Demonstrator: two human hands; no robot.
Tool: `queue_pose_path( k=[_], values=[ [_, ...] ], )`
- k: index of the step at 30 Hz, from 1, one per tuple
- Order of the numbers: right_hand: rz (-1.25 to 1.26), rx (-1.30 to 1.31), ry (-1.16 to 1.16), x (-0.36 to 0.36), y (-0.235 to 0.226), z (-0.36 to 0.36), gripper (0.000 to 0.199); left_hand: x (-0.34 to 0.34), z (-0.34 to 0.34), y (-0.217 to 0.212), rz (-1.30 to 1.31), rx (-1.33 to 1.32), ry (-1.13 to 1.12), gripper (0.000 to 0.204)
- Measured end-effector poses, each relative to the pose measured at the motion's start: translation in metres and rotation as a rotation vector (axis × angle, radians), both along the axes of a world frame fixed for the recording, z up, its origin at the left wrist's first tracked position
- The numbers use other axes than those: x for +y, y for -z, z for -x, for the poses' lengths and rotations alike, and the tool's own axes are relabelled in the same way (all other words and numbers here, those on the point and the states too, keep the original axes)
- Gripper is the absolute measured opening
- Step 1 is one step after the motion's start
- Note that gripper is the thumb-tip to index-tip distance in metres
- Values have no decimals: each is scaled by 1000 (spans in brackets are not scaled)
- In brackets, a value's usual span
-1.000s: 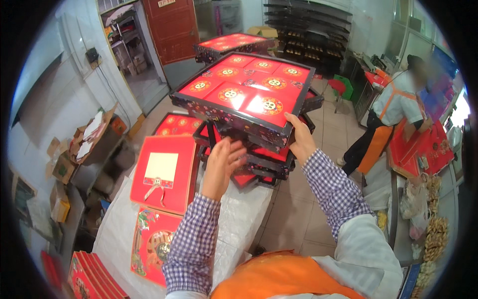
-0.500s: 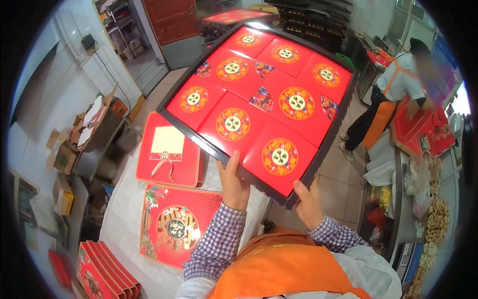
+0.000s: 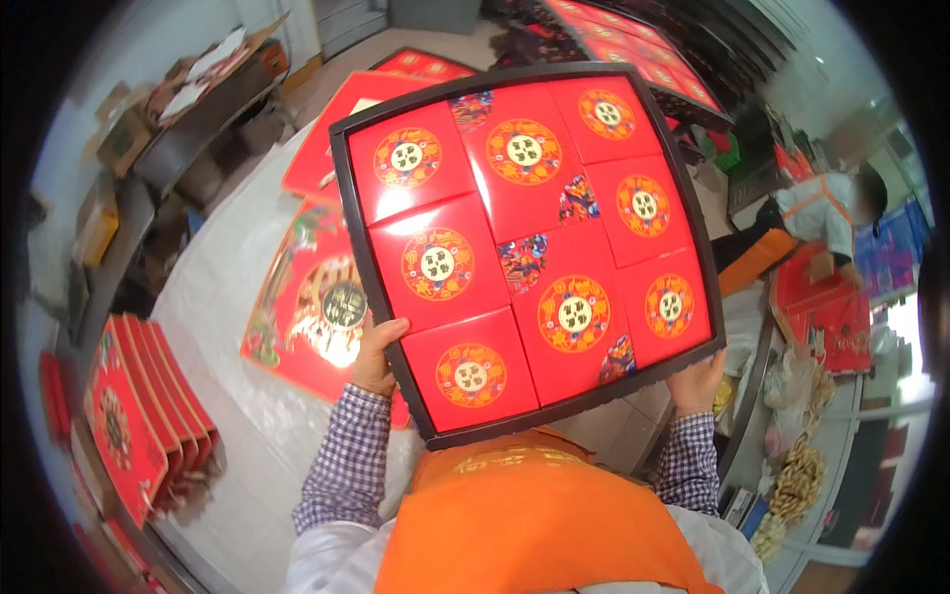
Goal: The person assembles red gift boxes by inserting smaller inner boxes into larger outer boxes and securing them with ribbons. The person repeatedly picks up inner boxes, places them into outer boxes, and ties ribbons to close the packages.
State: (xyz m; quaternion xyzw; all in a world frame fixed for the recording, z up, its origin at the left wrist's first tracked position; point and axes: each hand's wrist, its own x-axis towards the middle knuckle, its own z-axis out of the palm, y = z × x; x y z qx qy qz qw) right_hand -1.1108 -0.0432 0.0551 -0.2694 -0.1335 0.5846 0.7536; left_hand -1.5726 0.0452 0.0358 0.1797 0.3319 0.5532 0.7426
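Observation:
In both hands I hold a shallow square tray with a black rim (image 3: 343,188), filled with several flat red boxes (image 3: 450,366) printed with round yellow-and-orange medallions. My left hand (image 3: 376,354) is closed on the tray's left edge, its thumb lying over the rim. At the lower right corner, my right hand (image 3: 699,381) grips the other side from beneath, with its fingers mostly hidden. Small patches with a colourful pattern (image 3: 522,262) show among the red boxes. Under the tray's left side, a decorated red gift box (image 3: 287,297) lies partly covered.
A white-covered table (image 3: 213,327) spreads at the left, with several red folded boxes (image 3: 148,396) upright at its near end. Another red box (image 3: 332,129) lies behind the tray. More filled trays (image 3: 648,49) stand farther back. On the right, a co-worker (image 3: 816,218) bends over red packaging (image 3: 821,307).
The tray has turned clockwise and come closer to level, nearer my body. My left hand has shifted left with it, the right hand outward to the right. My view has moved too.

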Motion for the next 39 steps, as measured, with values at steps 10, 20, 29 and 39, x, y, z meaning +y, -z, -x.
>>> queue_pose_path(
  k=[10,20,29,39],
  values=[
    [220,-734,-476,39,-33,-55,60,-32,2,-46,-34,169,-41,63],
    [300,-644,-510,80,-79,-14,63,-42,14,-12,25,144,-9,61],
    [444,-1177,-515,113,-108,-7,51,-40,1,-25,59,211,21,59],
    [429,-1503,-431,124,-110,-10,53,-41,-5,-75,-7,271,77,52]
  ],
)
